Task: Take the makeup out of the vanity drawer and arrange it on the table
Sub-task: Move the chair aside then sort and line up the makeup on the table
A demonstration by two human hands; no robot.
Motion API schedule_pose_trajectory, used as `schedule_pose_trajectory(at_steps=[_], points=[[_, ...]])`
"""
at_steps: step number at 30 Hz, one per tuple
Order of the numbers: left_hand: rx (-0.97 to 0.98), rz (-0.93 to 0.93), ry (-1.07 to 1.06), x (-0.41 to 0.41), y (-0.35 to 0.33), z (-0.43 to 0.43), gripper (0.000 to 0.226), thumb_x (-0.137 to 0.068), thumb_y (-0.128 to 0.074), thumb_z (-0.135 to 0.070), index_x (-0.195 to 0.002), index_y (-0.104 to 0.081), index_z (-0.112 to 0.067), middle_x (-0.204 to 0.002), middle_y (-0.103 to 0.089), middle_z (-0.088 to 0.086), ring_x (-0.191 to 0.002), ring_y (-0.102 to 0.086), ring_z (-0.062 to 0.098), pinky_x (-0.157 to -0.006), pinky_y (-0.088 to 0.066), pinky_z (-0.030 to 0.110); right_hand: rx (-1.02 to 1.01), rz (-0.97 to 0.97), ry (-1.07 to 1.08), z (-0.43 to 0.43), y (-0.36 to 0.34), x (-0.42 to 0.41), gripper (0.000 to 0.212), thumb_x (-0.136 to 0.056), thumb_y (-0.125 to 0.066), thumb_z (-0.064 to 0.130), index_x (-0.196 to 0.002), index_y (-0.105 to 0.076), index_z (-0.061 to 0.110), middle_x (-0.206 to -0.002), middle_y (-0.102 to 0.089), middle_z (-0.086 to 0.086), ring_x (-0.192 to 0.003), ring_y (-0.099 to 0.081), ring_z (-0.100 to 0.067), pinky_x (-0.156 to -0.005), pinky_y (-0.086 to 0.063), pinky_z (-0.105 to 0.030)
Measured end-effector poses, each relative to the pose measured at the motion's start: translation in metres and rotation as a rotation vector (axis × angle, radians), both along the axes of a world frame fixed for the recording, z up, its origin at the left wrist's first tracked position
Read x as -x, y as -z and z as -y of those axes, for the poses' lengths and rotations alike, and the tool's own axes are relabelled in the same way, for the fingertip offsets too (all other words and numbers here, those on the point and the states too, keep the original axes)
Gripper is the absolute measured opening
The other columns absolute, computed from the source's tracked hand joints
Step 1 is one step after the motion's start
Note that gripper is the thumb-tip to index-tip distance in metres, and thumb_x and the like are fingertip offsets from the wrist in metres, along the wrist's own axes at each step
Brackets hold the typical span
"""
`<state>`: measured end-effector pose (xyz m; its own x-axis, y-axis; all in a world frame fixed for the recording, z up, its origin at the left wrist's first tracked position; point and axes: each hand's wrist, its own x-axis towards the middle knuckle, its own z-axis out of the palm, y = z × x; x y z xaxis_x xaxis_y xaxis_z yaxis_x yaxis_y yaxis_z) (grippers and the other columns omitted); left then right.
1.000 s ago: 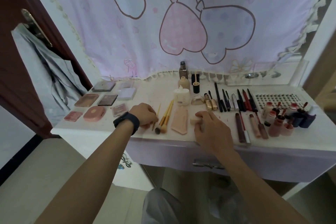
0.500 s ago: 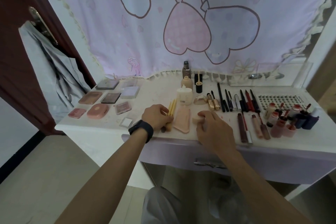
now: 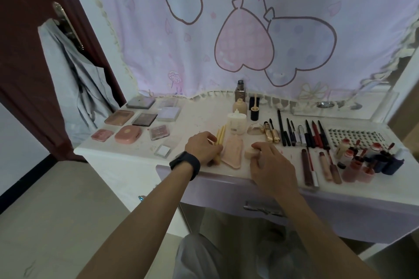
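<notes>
On the white vanity table the makeup lies in rows. My left hand, with a black watch on the wrist, grips the lower ends of several yellow-handled brushes near the front edge. Right of them lies a flat pink tube. My right hand pinches a small beige round sponge between forefinger and thumb. A small clear square compact sits just left of my left hand. The drawer front with its metal handle is below my arms and looks closed.
Palettes and a pink compact fill the left end. Foundation bottles stand at the middle back, pencils and mascaras to their right, lip bottles and a lash tray far right. A dark door with a grey garment is at left.
My left hand moved right from beside the brushes onto them and closed round them, uncovering the small clear compact. My right hand stayed on the beige sponge.
</notes>
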<state>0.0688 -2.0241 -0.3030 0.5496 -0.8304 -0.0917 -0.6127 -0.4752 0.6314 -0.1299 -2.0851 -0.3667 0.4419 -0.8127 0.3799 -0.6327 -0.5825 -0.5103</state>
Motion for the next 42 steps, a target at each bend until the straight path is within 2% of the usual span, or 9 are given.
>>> schedule_pose_trajectory(at_steps=[6,11,13,17,21,25,32,36,42], points=[[0.048,-0.011,0.013,-0.003,0.0,-0.007,0.031,-0.088,-0.067,-0.036,-0.116,-0.064,-0.023,-0.109,-0.066,-0.003,-0.096,-0.065,0.019,-0.09,-0.053,0.034,-0.001,0.021,-0.017,-0.003,-0.004,0.003,0.038,-0.094,-0.056,0.025,-0.132,-0.053,0.024,-0.128,-0.06,0.003,-0.092,-0.062,-0.017,-0.072,-0.047,-0.03],[0.221,0.122,-0.039,-0.027,-0.002,-0.037,0.022,-0.091,-0.063,-0.032,-0.112,-0.066,-0.028,-0.106,-0.066,-0.007,-0.088,-0.059,0.009,-0.076,-0.043,0.023,0.038,0.121,-0.033,-0.005,-0.001,0.005,0.037,-0.091,-0.063,0.02,-0.127,-0.054,0.023,-0.131,-0.054,-0.002,-0.067,-0.052,-0.004,-0.058,-0.04,-0.018],[0.266,0.159,-0.102,-0.044,0.002,-0.054,0.021,-0.091,-0.063,-0.029,-0.112,-0.066,-0.027,-0.109,-0.065,-0.004,-0.087,-0.057,0.009,-0.074,-0.04,0.021,0.095,0.166,-0.024,-0.005,0.0,0.004,0.034,-0.088,-0.063,0.019,-0.121,-0.055,0.022,-0.127,-0.052,-0.005,-0.067,-0.053,-0.007,-0.057,-0.037,-0.014],[0.202,0.245,-0.261,-0.069,0.018,-0.082,0.037,-0.088,-0.063,-0.034,-0.124,-0.06,-0.027,-0.129,-0.054,0.007,-0.118,-0.048,0.024,-0.091,-0.043,0.033,0.362,0.087,-0.086,-0.007,0.007,0.0,0.019,-0.091,-0.058,0.02,-0.109,-0.062,0.013,-0.115,-0.057,-0.011,-0.096,-0.055,-0.022,-0.073,-0.044,-0.022],[0.034,0.294,-0.326,-0.074,0.027,-0.091,0.062,-0.086,-0.057,-0.052,-0.138,-0.048,-0.021,-0.14,-0.048,0.01,-0.128,-0.038,0.031,-0.101,-0.038,0.043,0.508,0.022,-0.184,-0.011,0.015,0.001,0.016,-0.09,-0.06,0.025,-0.1,-0.062,0.014,-0.106,-0.056,-0.007,-0.087,-0.05,-0.021,-0.068,-0.049,-0.03],[-0.005,0.318,-0.336,-0.076,0.03,-0.089,0.056,-0.089,-0.05,-0.057,-0.129,-0.058,-0.018,-0.133,-0.05,0.01,-0.124,-0.039,0.031,-0.097,-0.038,0.043,0.605,0.028,-0.232,-0.014,0.02,0.003,0.02,-0.093,-0.057,0.026,-0.087,-0.068,0.011,-0.098,-0.067,-0.007,-0.08,-0.054,-0.024,-0.065,-0.048,-0.034],[-0.019,0.283,-0.317,-0.075,0.018,-0.081,0.051,-0.087,-0.054,-0.062,-0.12,-0.066,-0.024,-0.119,-0.063,0.005,-0.117,-0.047,0.03,-0.094,-0.04,0.04,0.582,0.051,-0.205,-0.015,0.018,0.002,0.017,-0.092,-0.061,0.026,-0.086,-0.07,0.013,-0.097,-0.07,-0.006,-0.08,-0.055,-0.024,-0.067,-0.048,-0.032],[0.043,0.208,-0.285,-0.067,0.009,-0.067,0.039,-0.086,-0.053,-0.064,-0.081,-0.064,-0.027,-0.094,-0.068,0.001,-0.104,-0.055,0.029,-0.09,-0.046,0.044,0.529,0.033,-0.211,-0.016,0.016,0.005,0.015,-0.091,-0.064,0.027,-0.088,-0.07,0.013,-0.098,-0.069,-0.004,-0.081,-0.056,-0.022,-0.067,-0.048,-0.032],[0.086,0.274,-0.181,-0.059,-0.009,-0.01,0.061,-0.086,-0.051,-0.066,-0.113,-0.068,-0.014,-0.106,-0.072,0.008,-0.099,-0.064,0.029,-0.075,-0.047,0.033,0.483,0.018,-0.2,-0.017,0.015,0.004,0.018,-0.093,-0.06,0.033,-0.089,-0.067,0.017,-0.098,-0.066,-0.001,-0.079,-0.054,-0.018,-0.065,-0.047,-0.03]])
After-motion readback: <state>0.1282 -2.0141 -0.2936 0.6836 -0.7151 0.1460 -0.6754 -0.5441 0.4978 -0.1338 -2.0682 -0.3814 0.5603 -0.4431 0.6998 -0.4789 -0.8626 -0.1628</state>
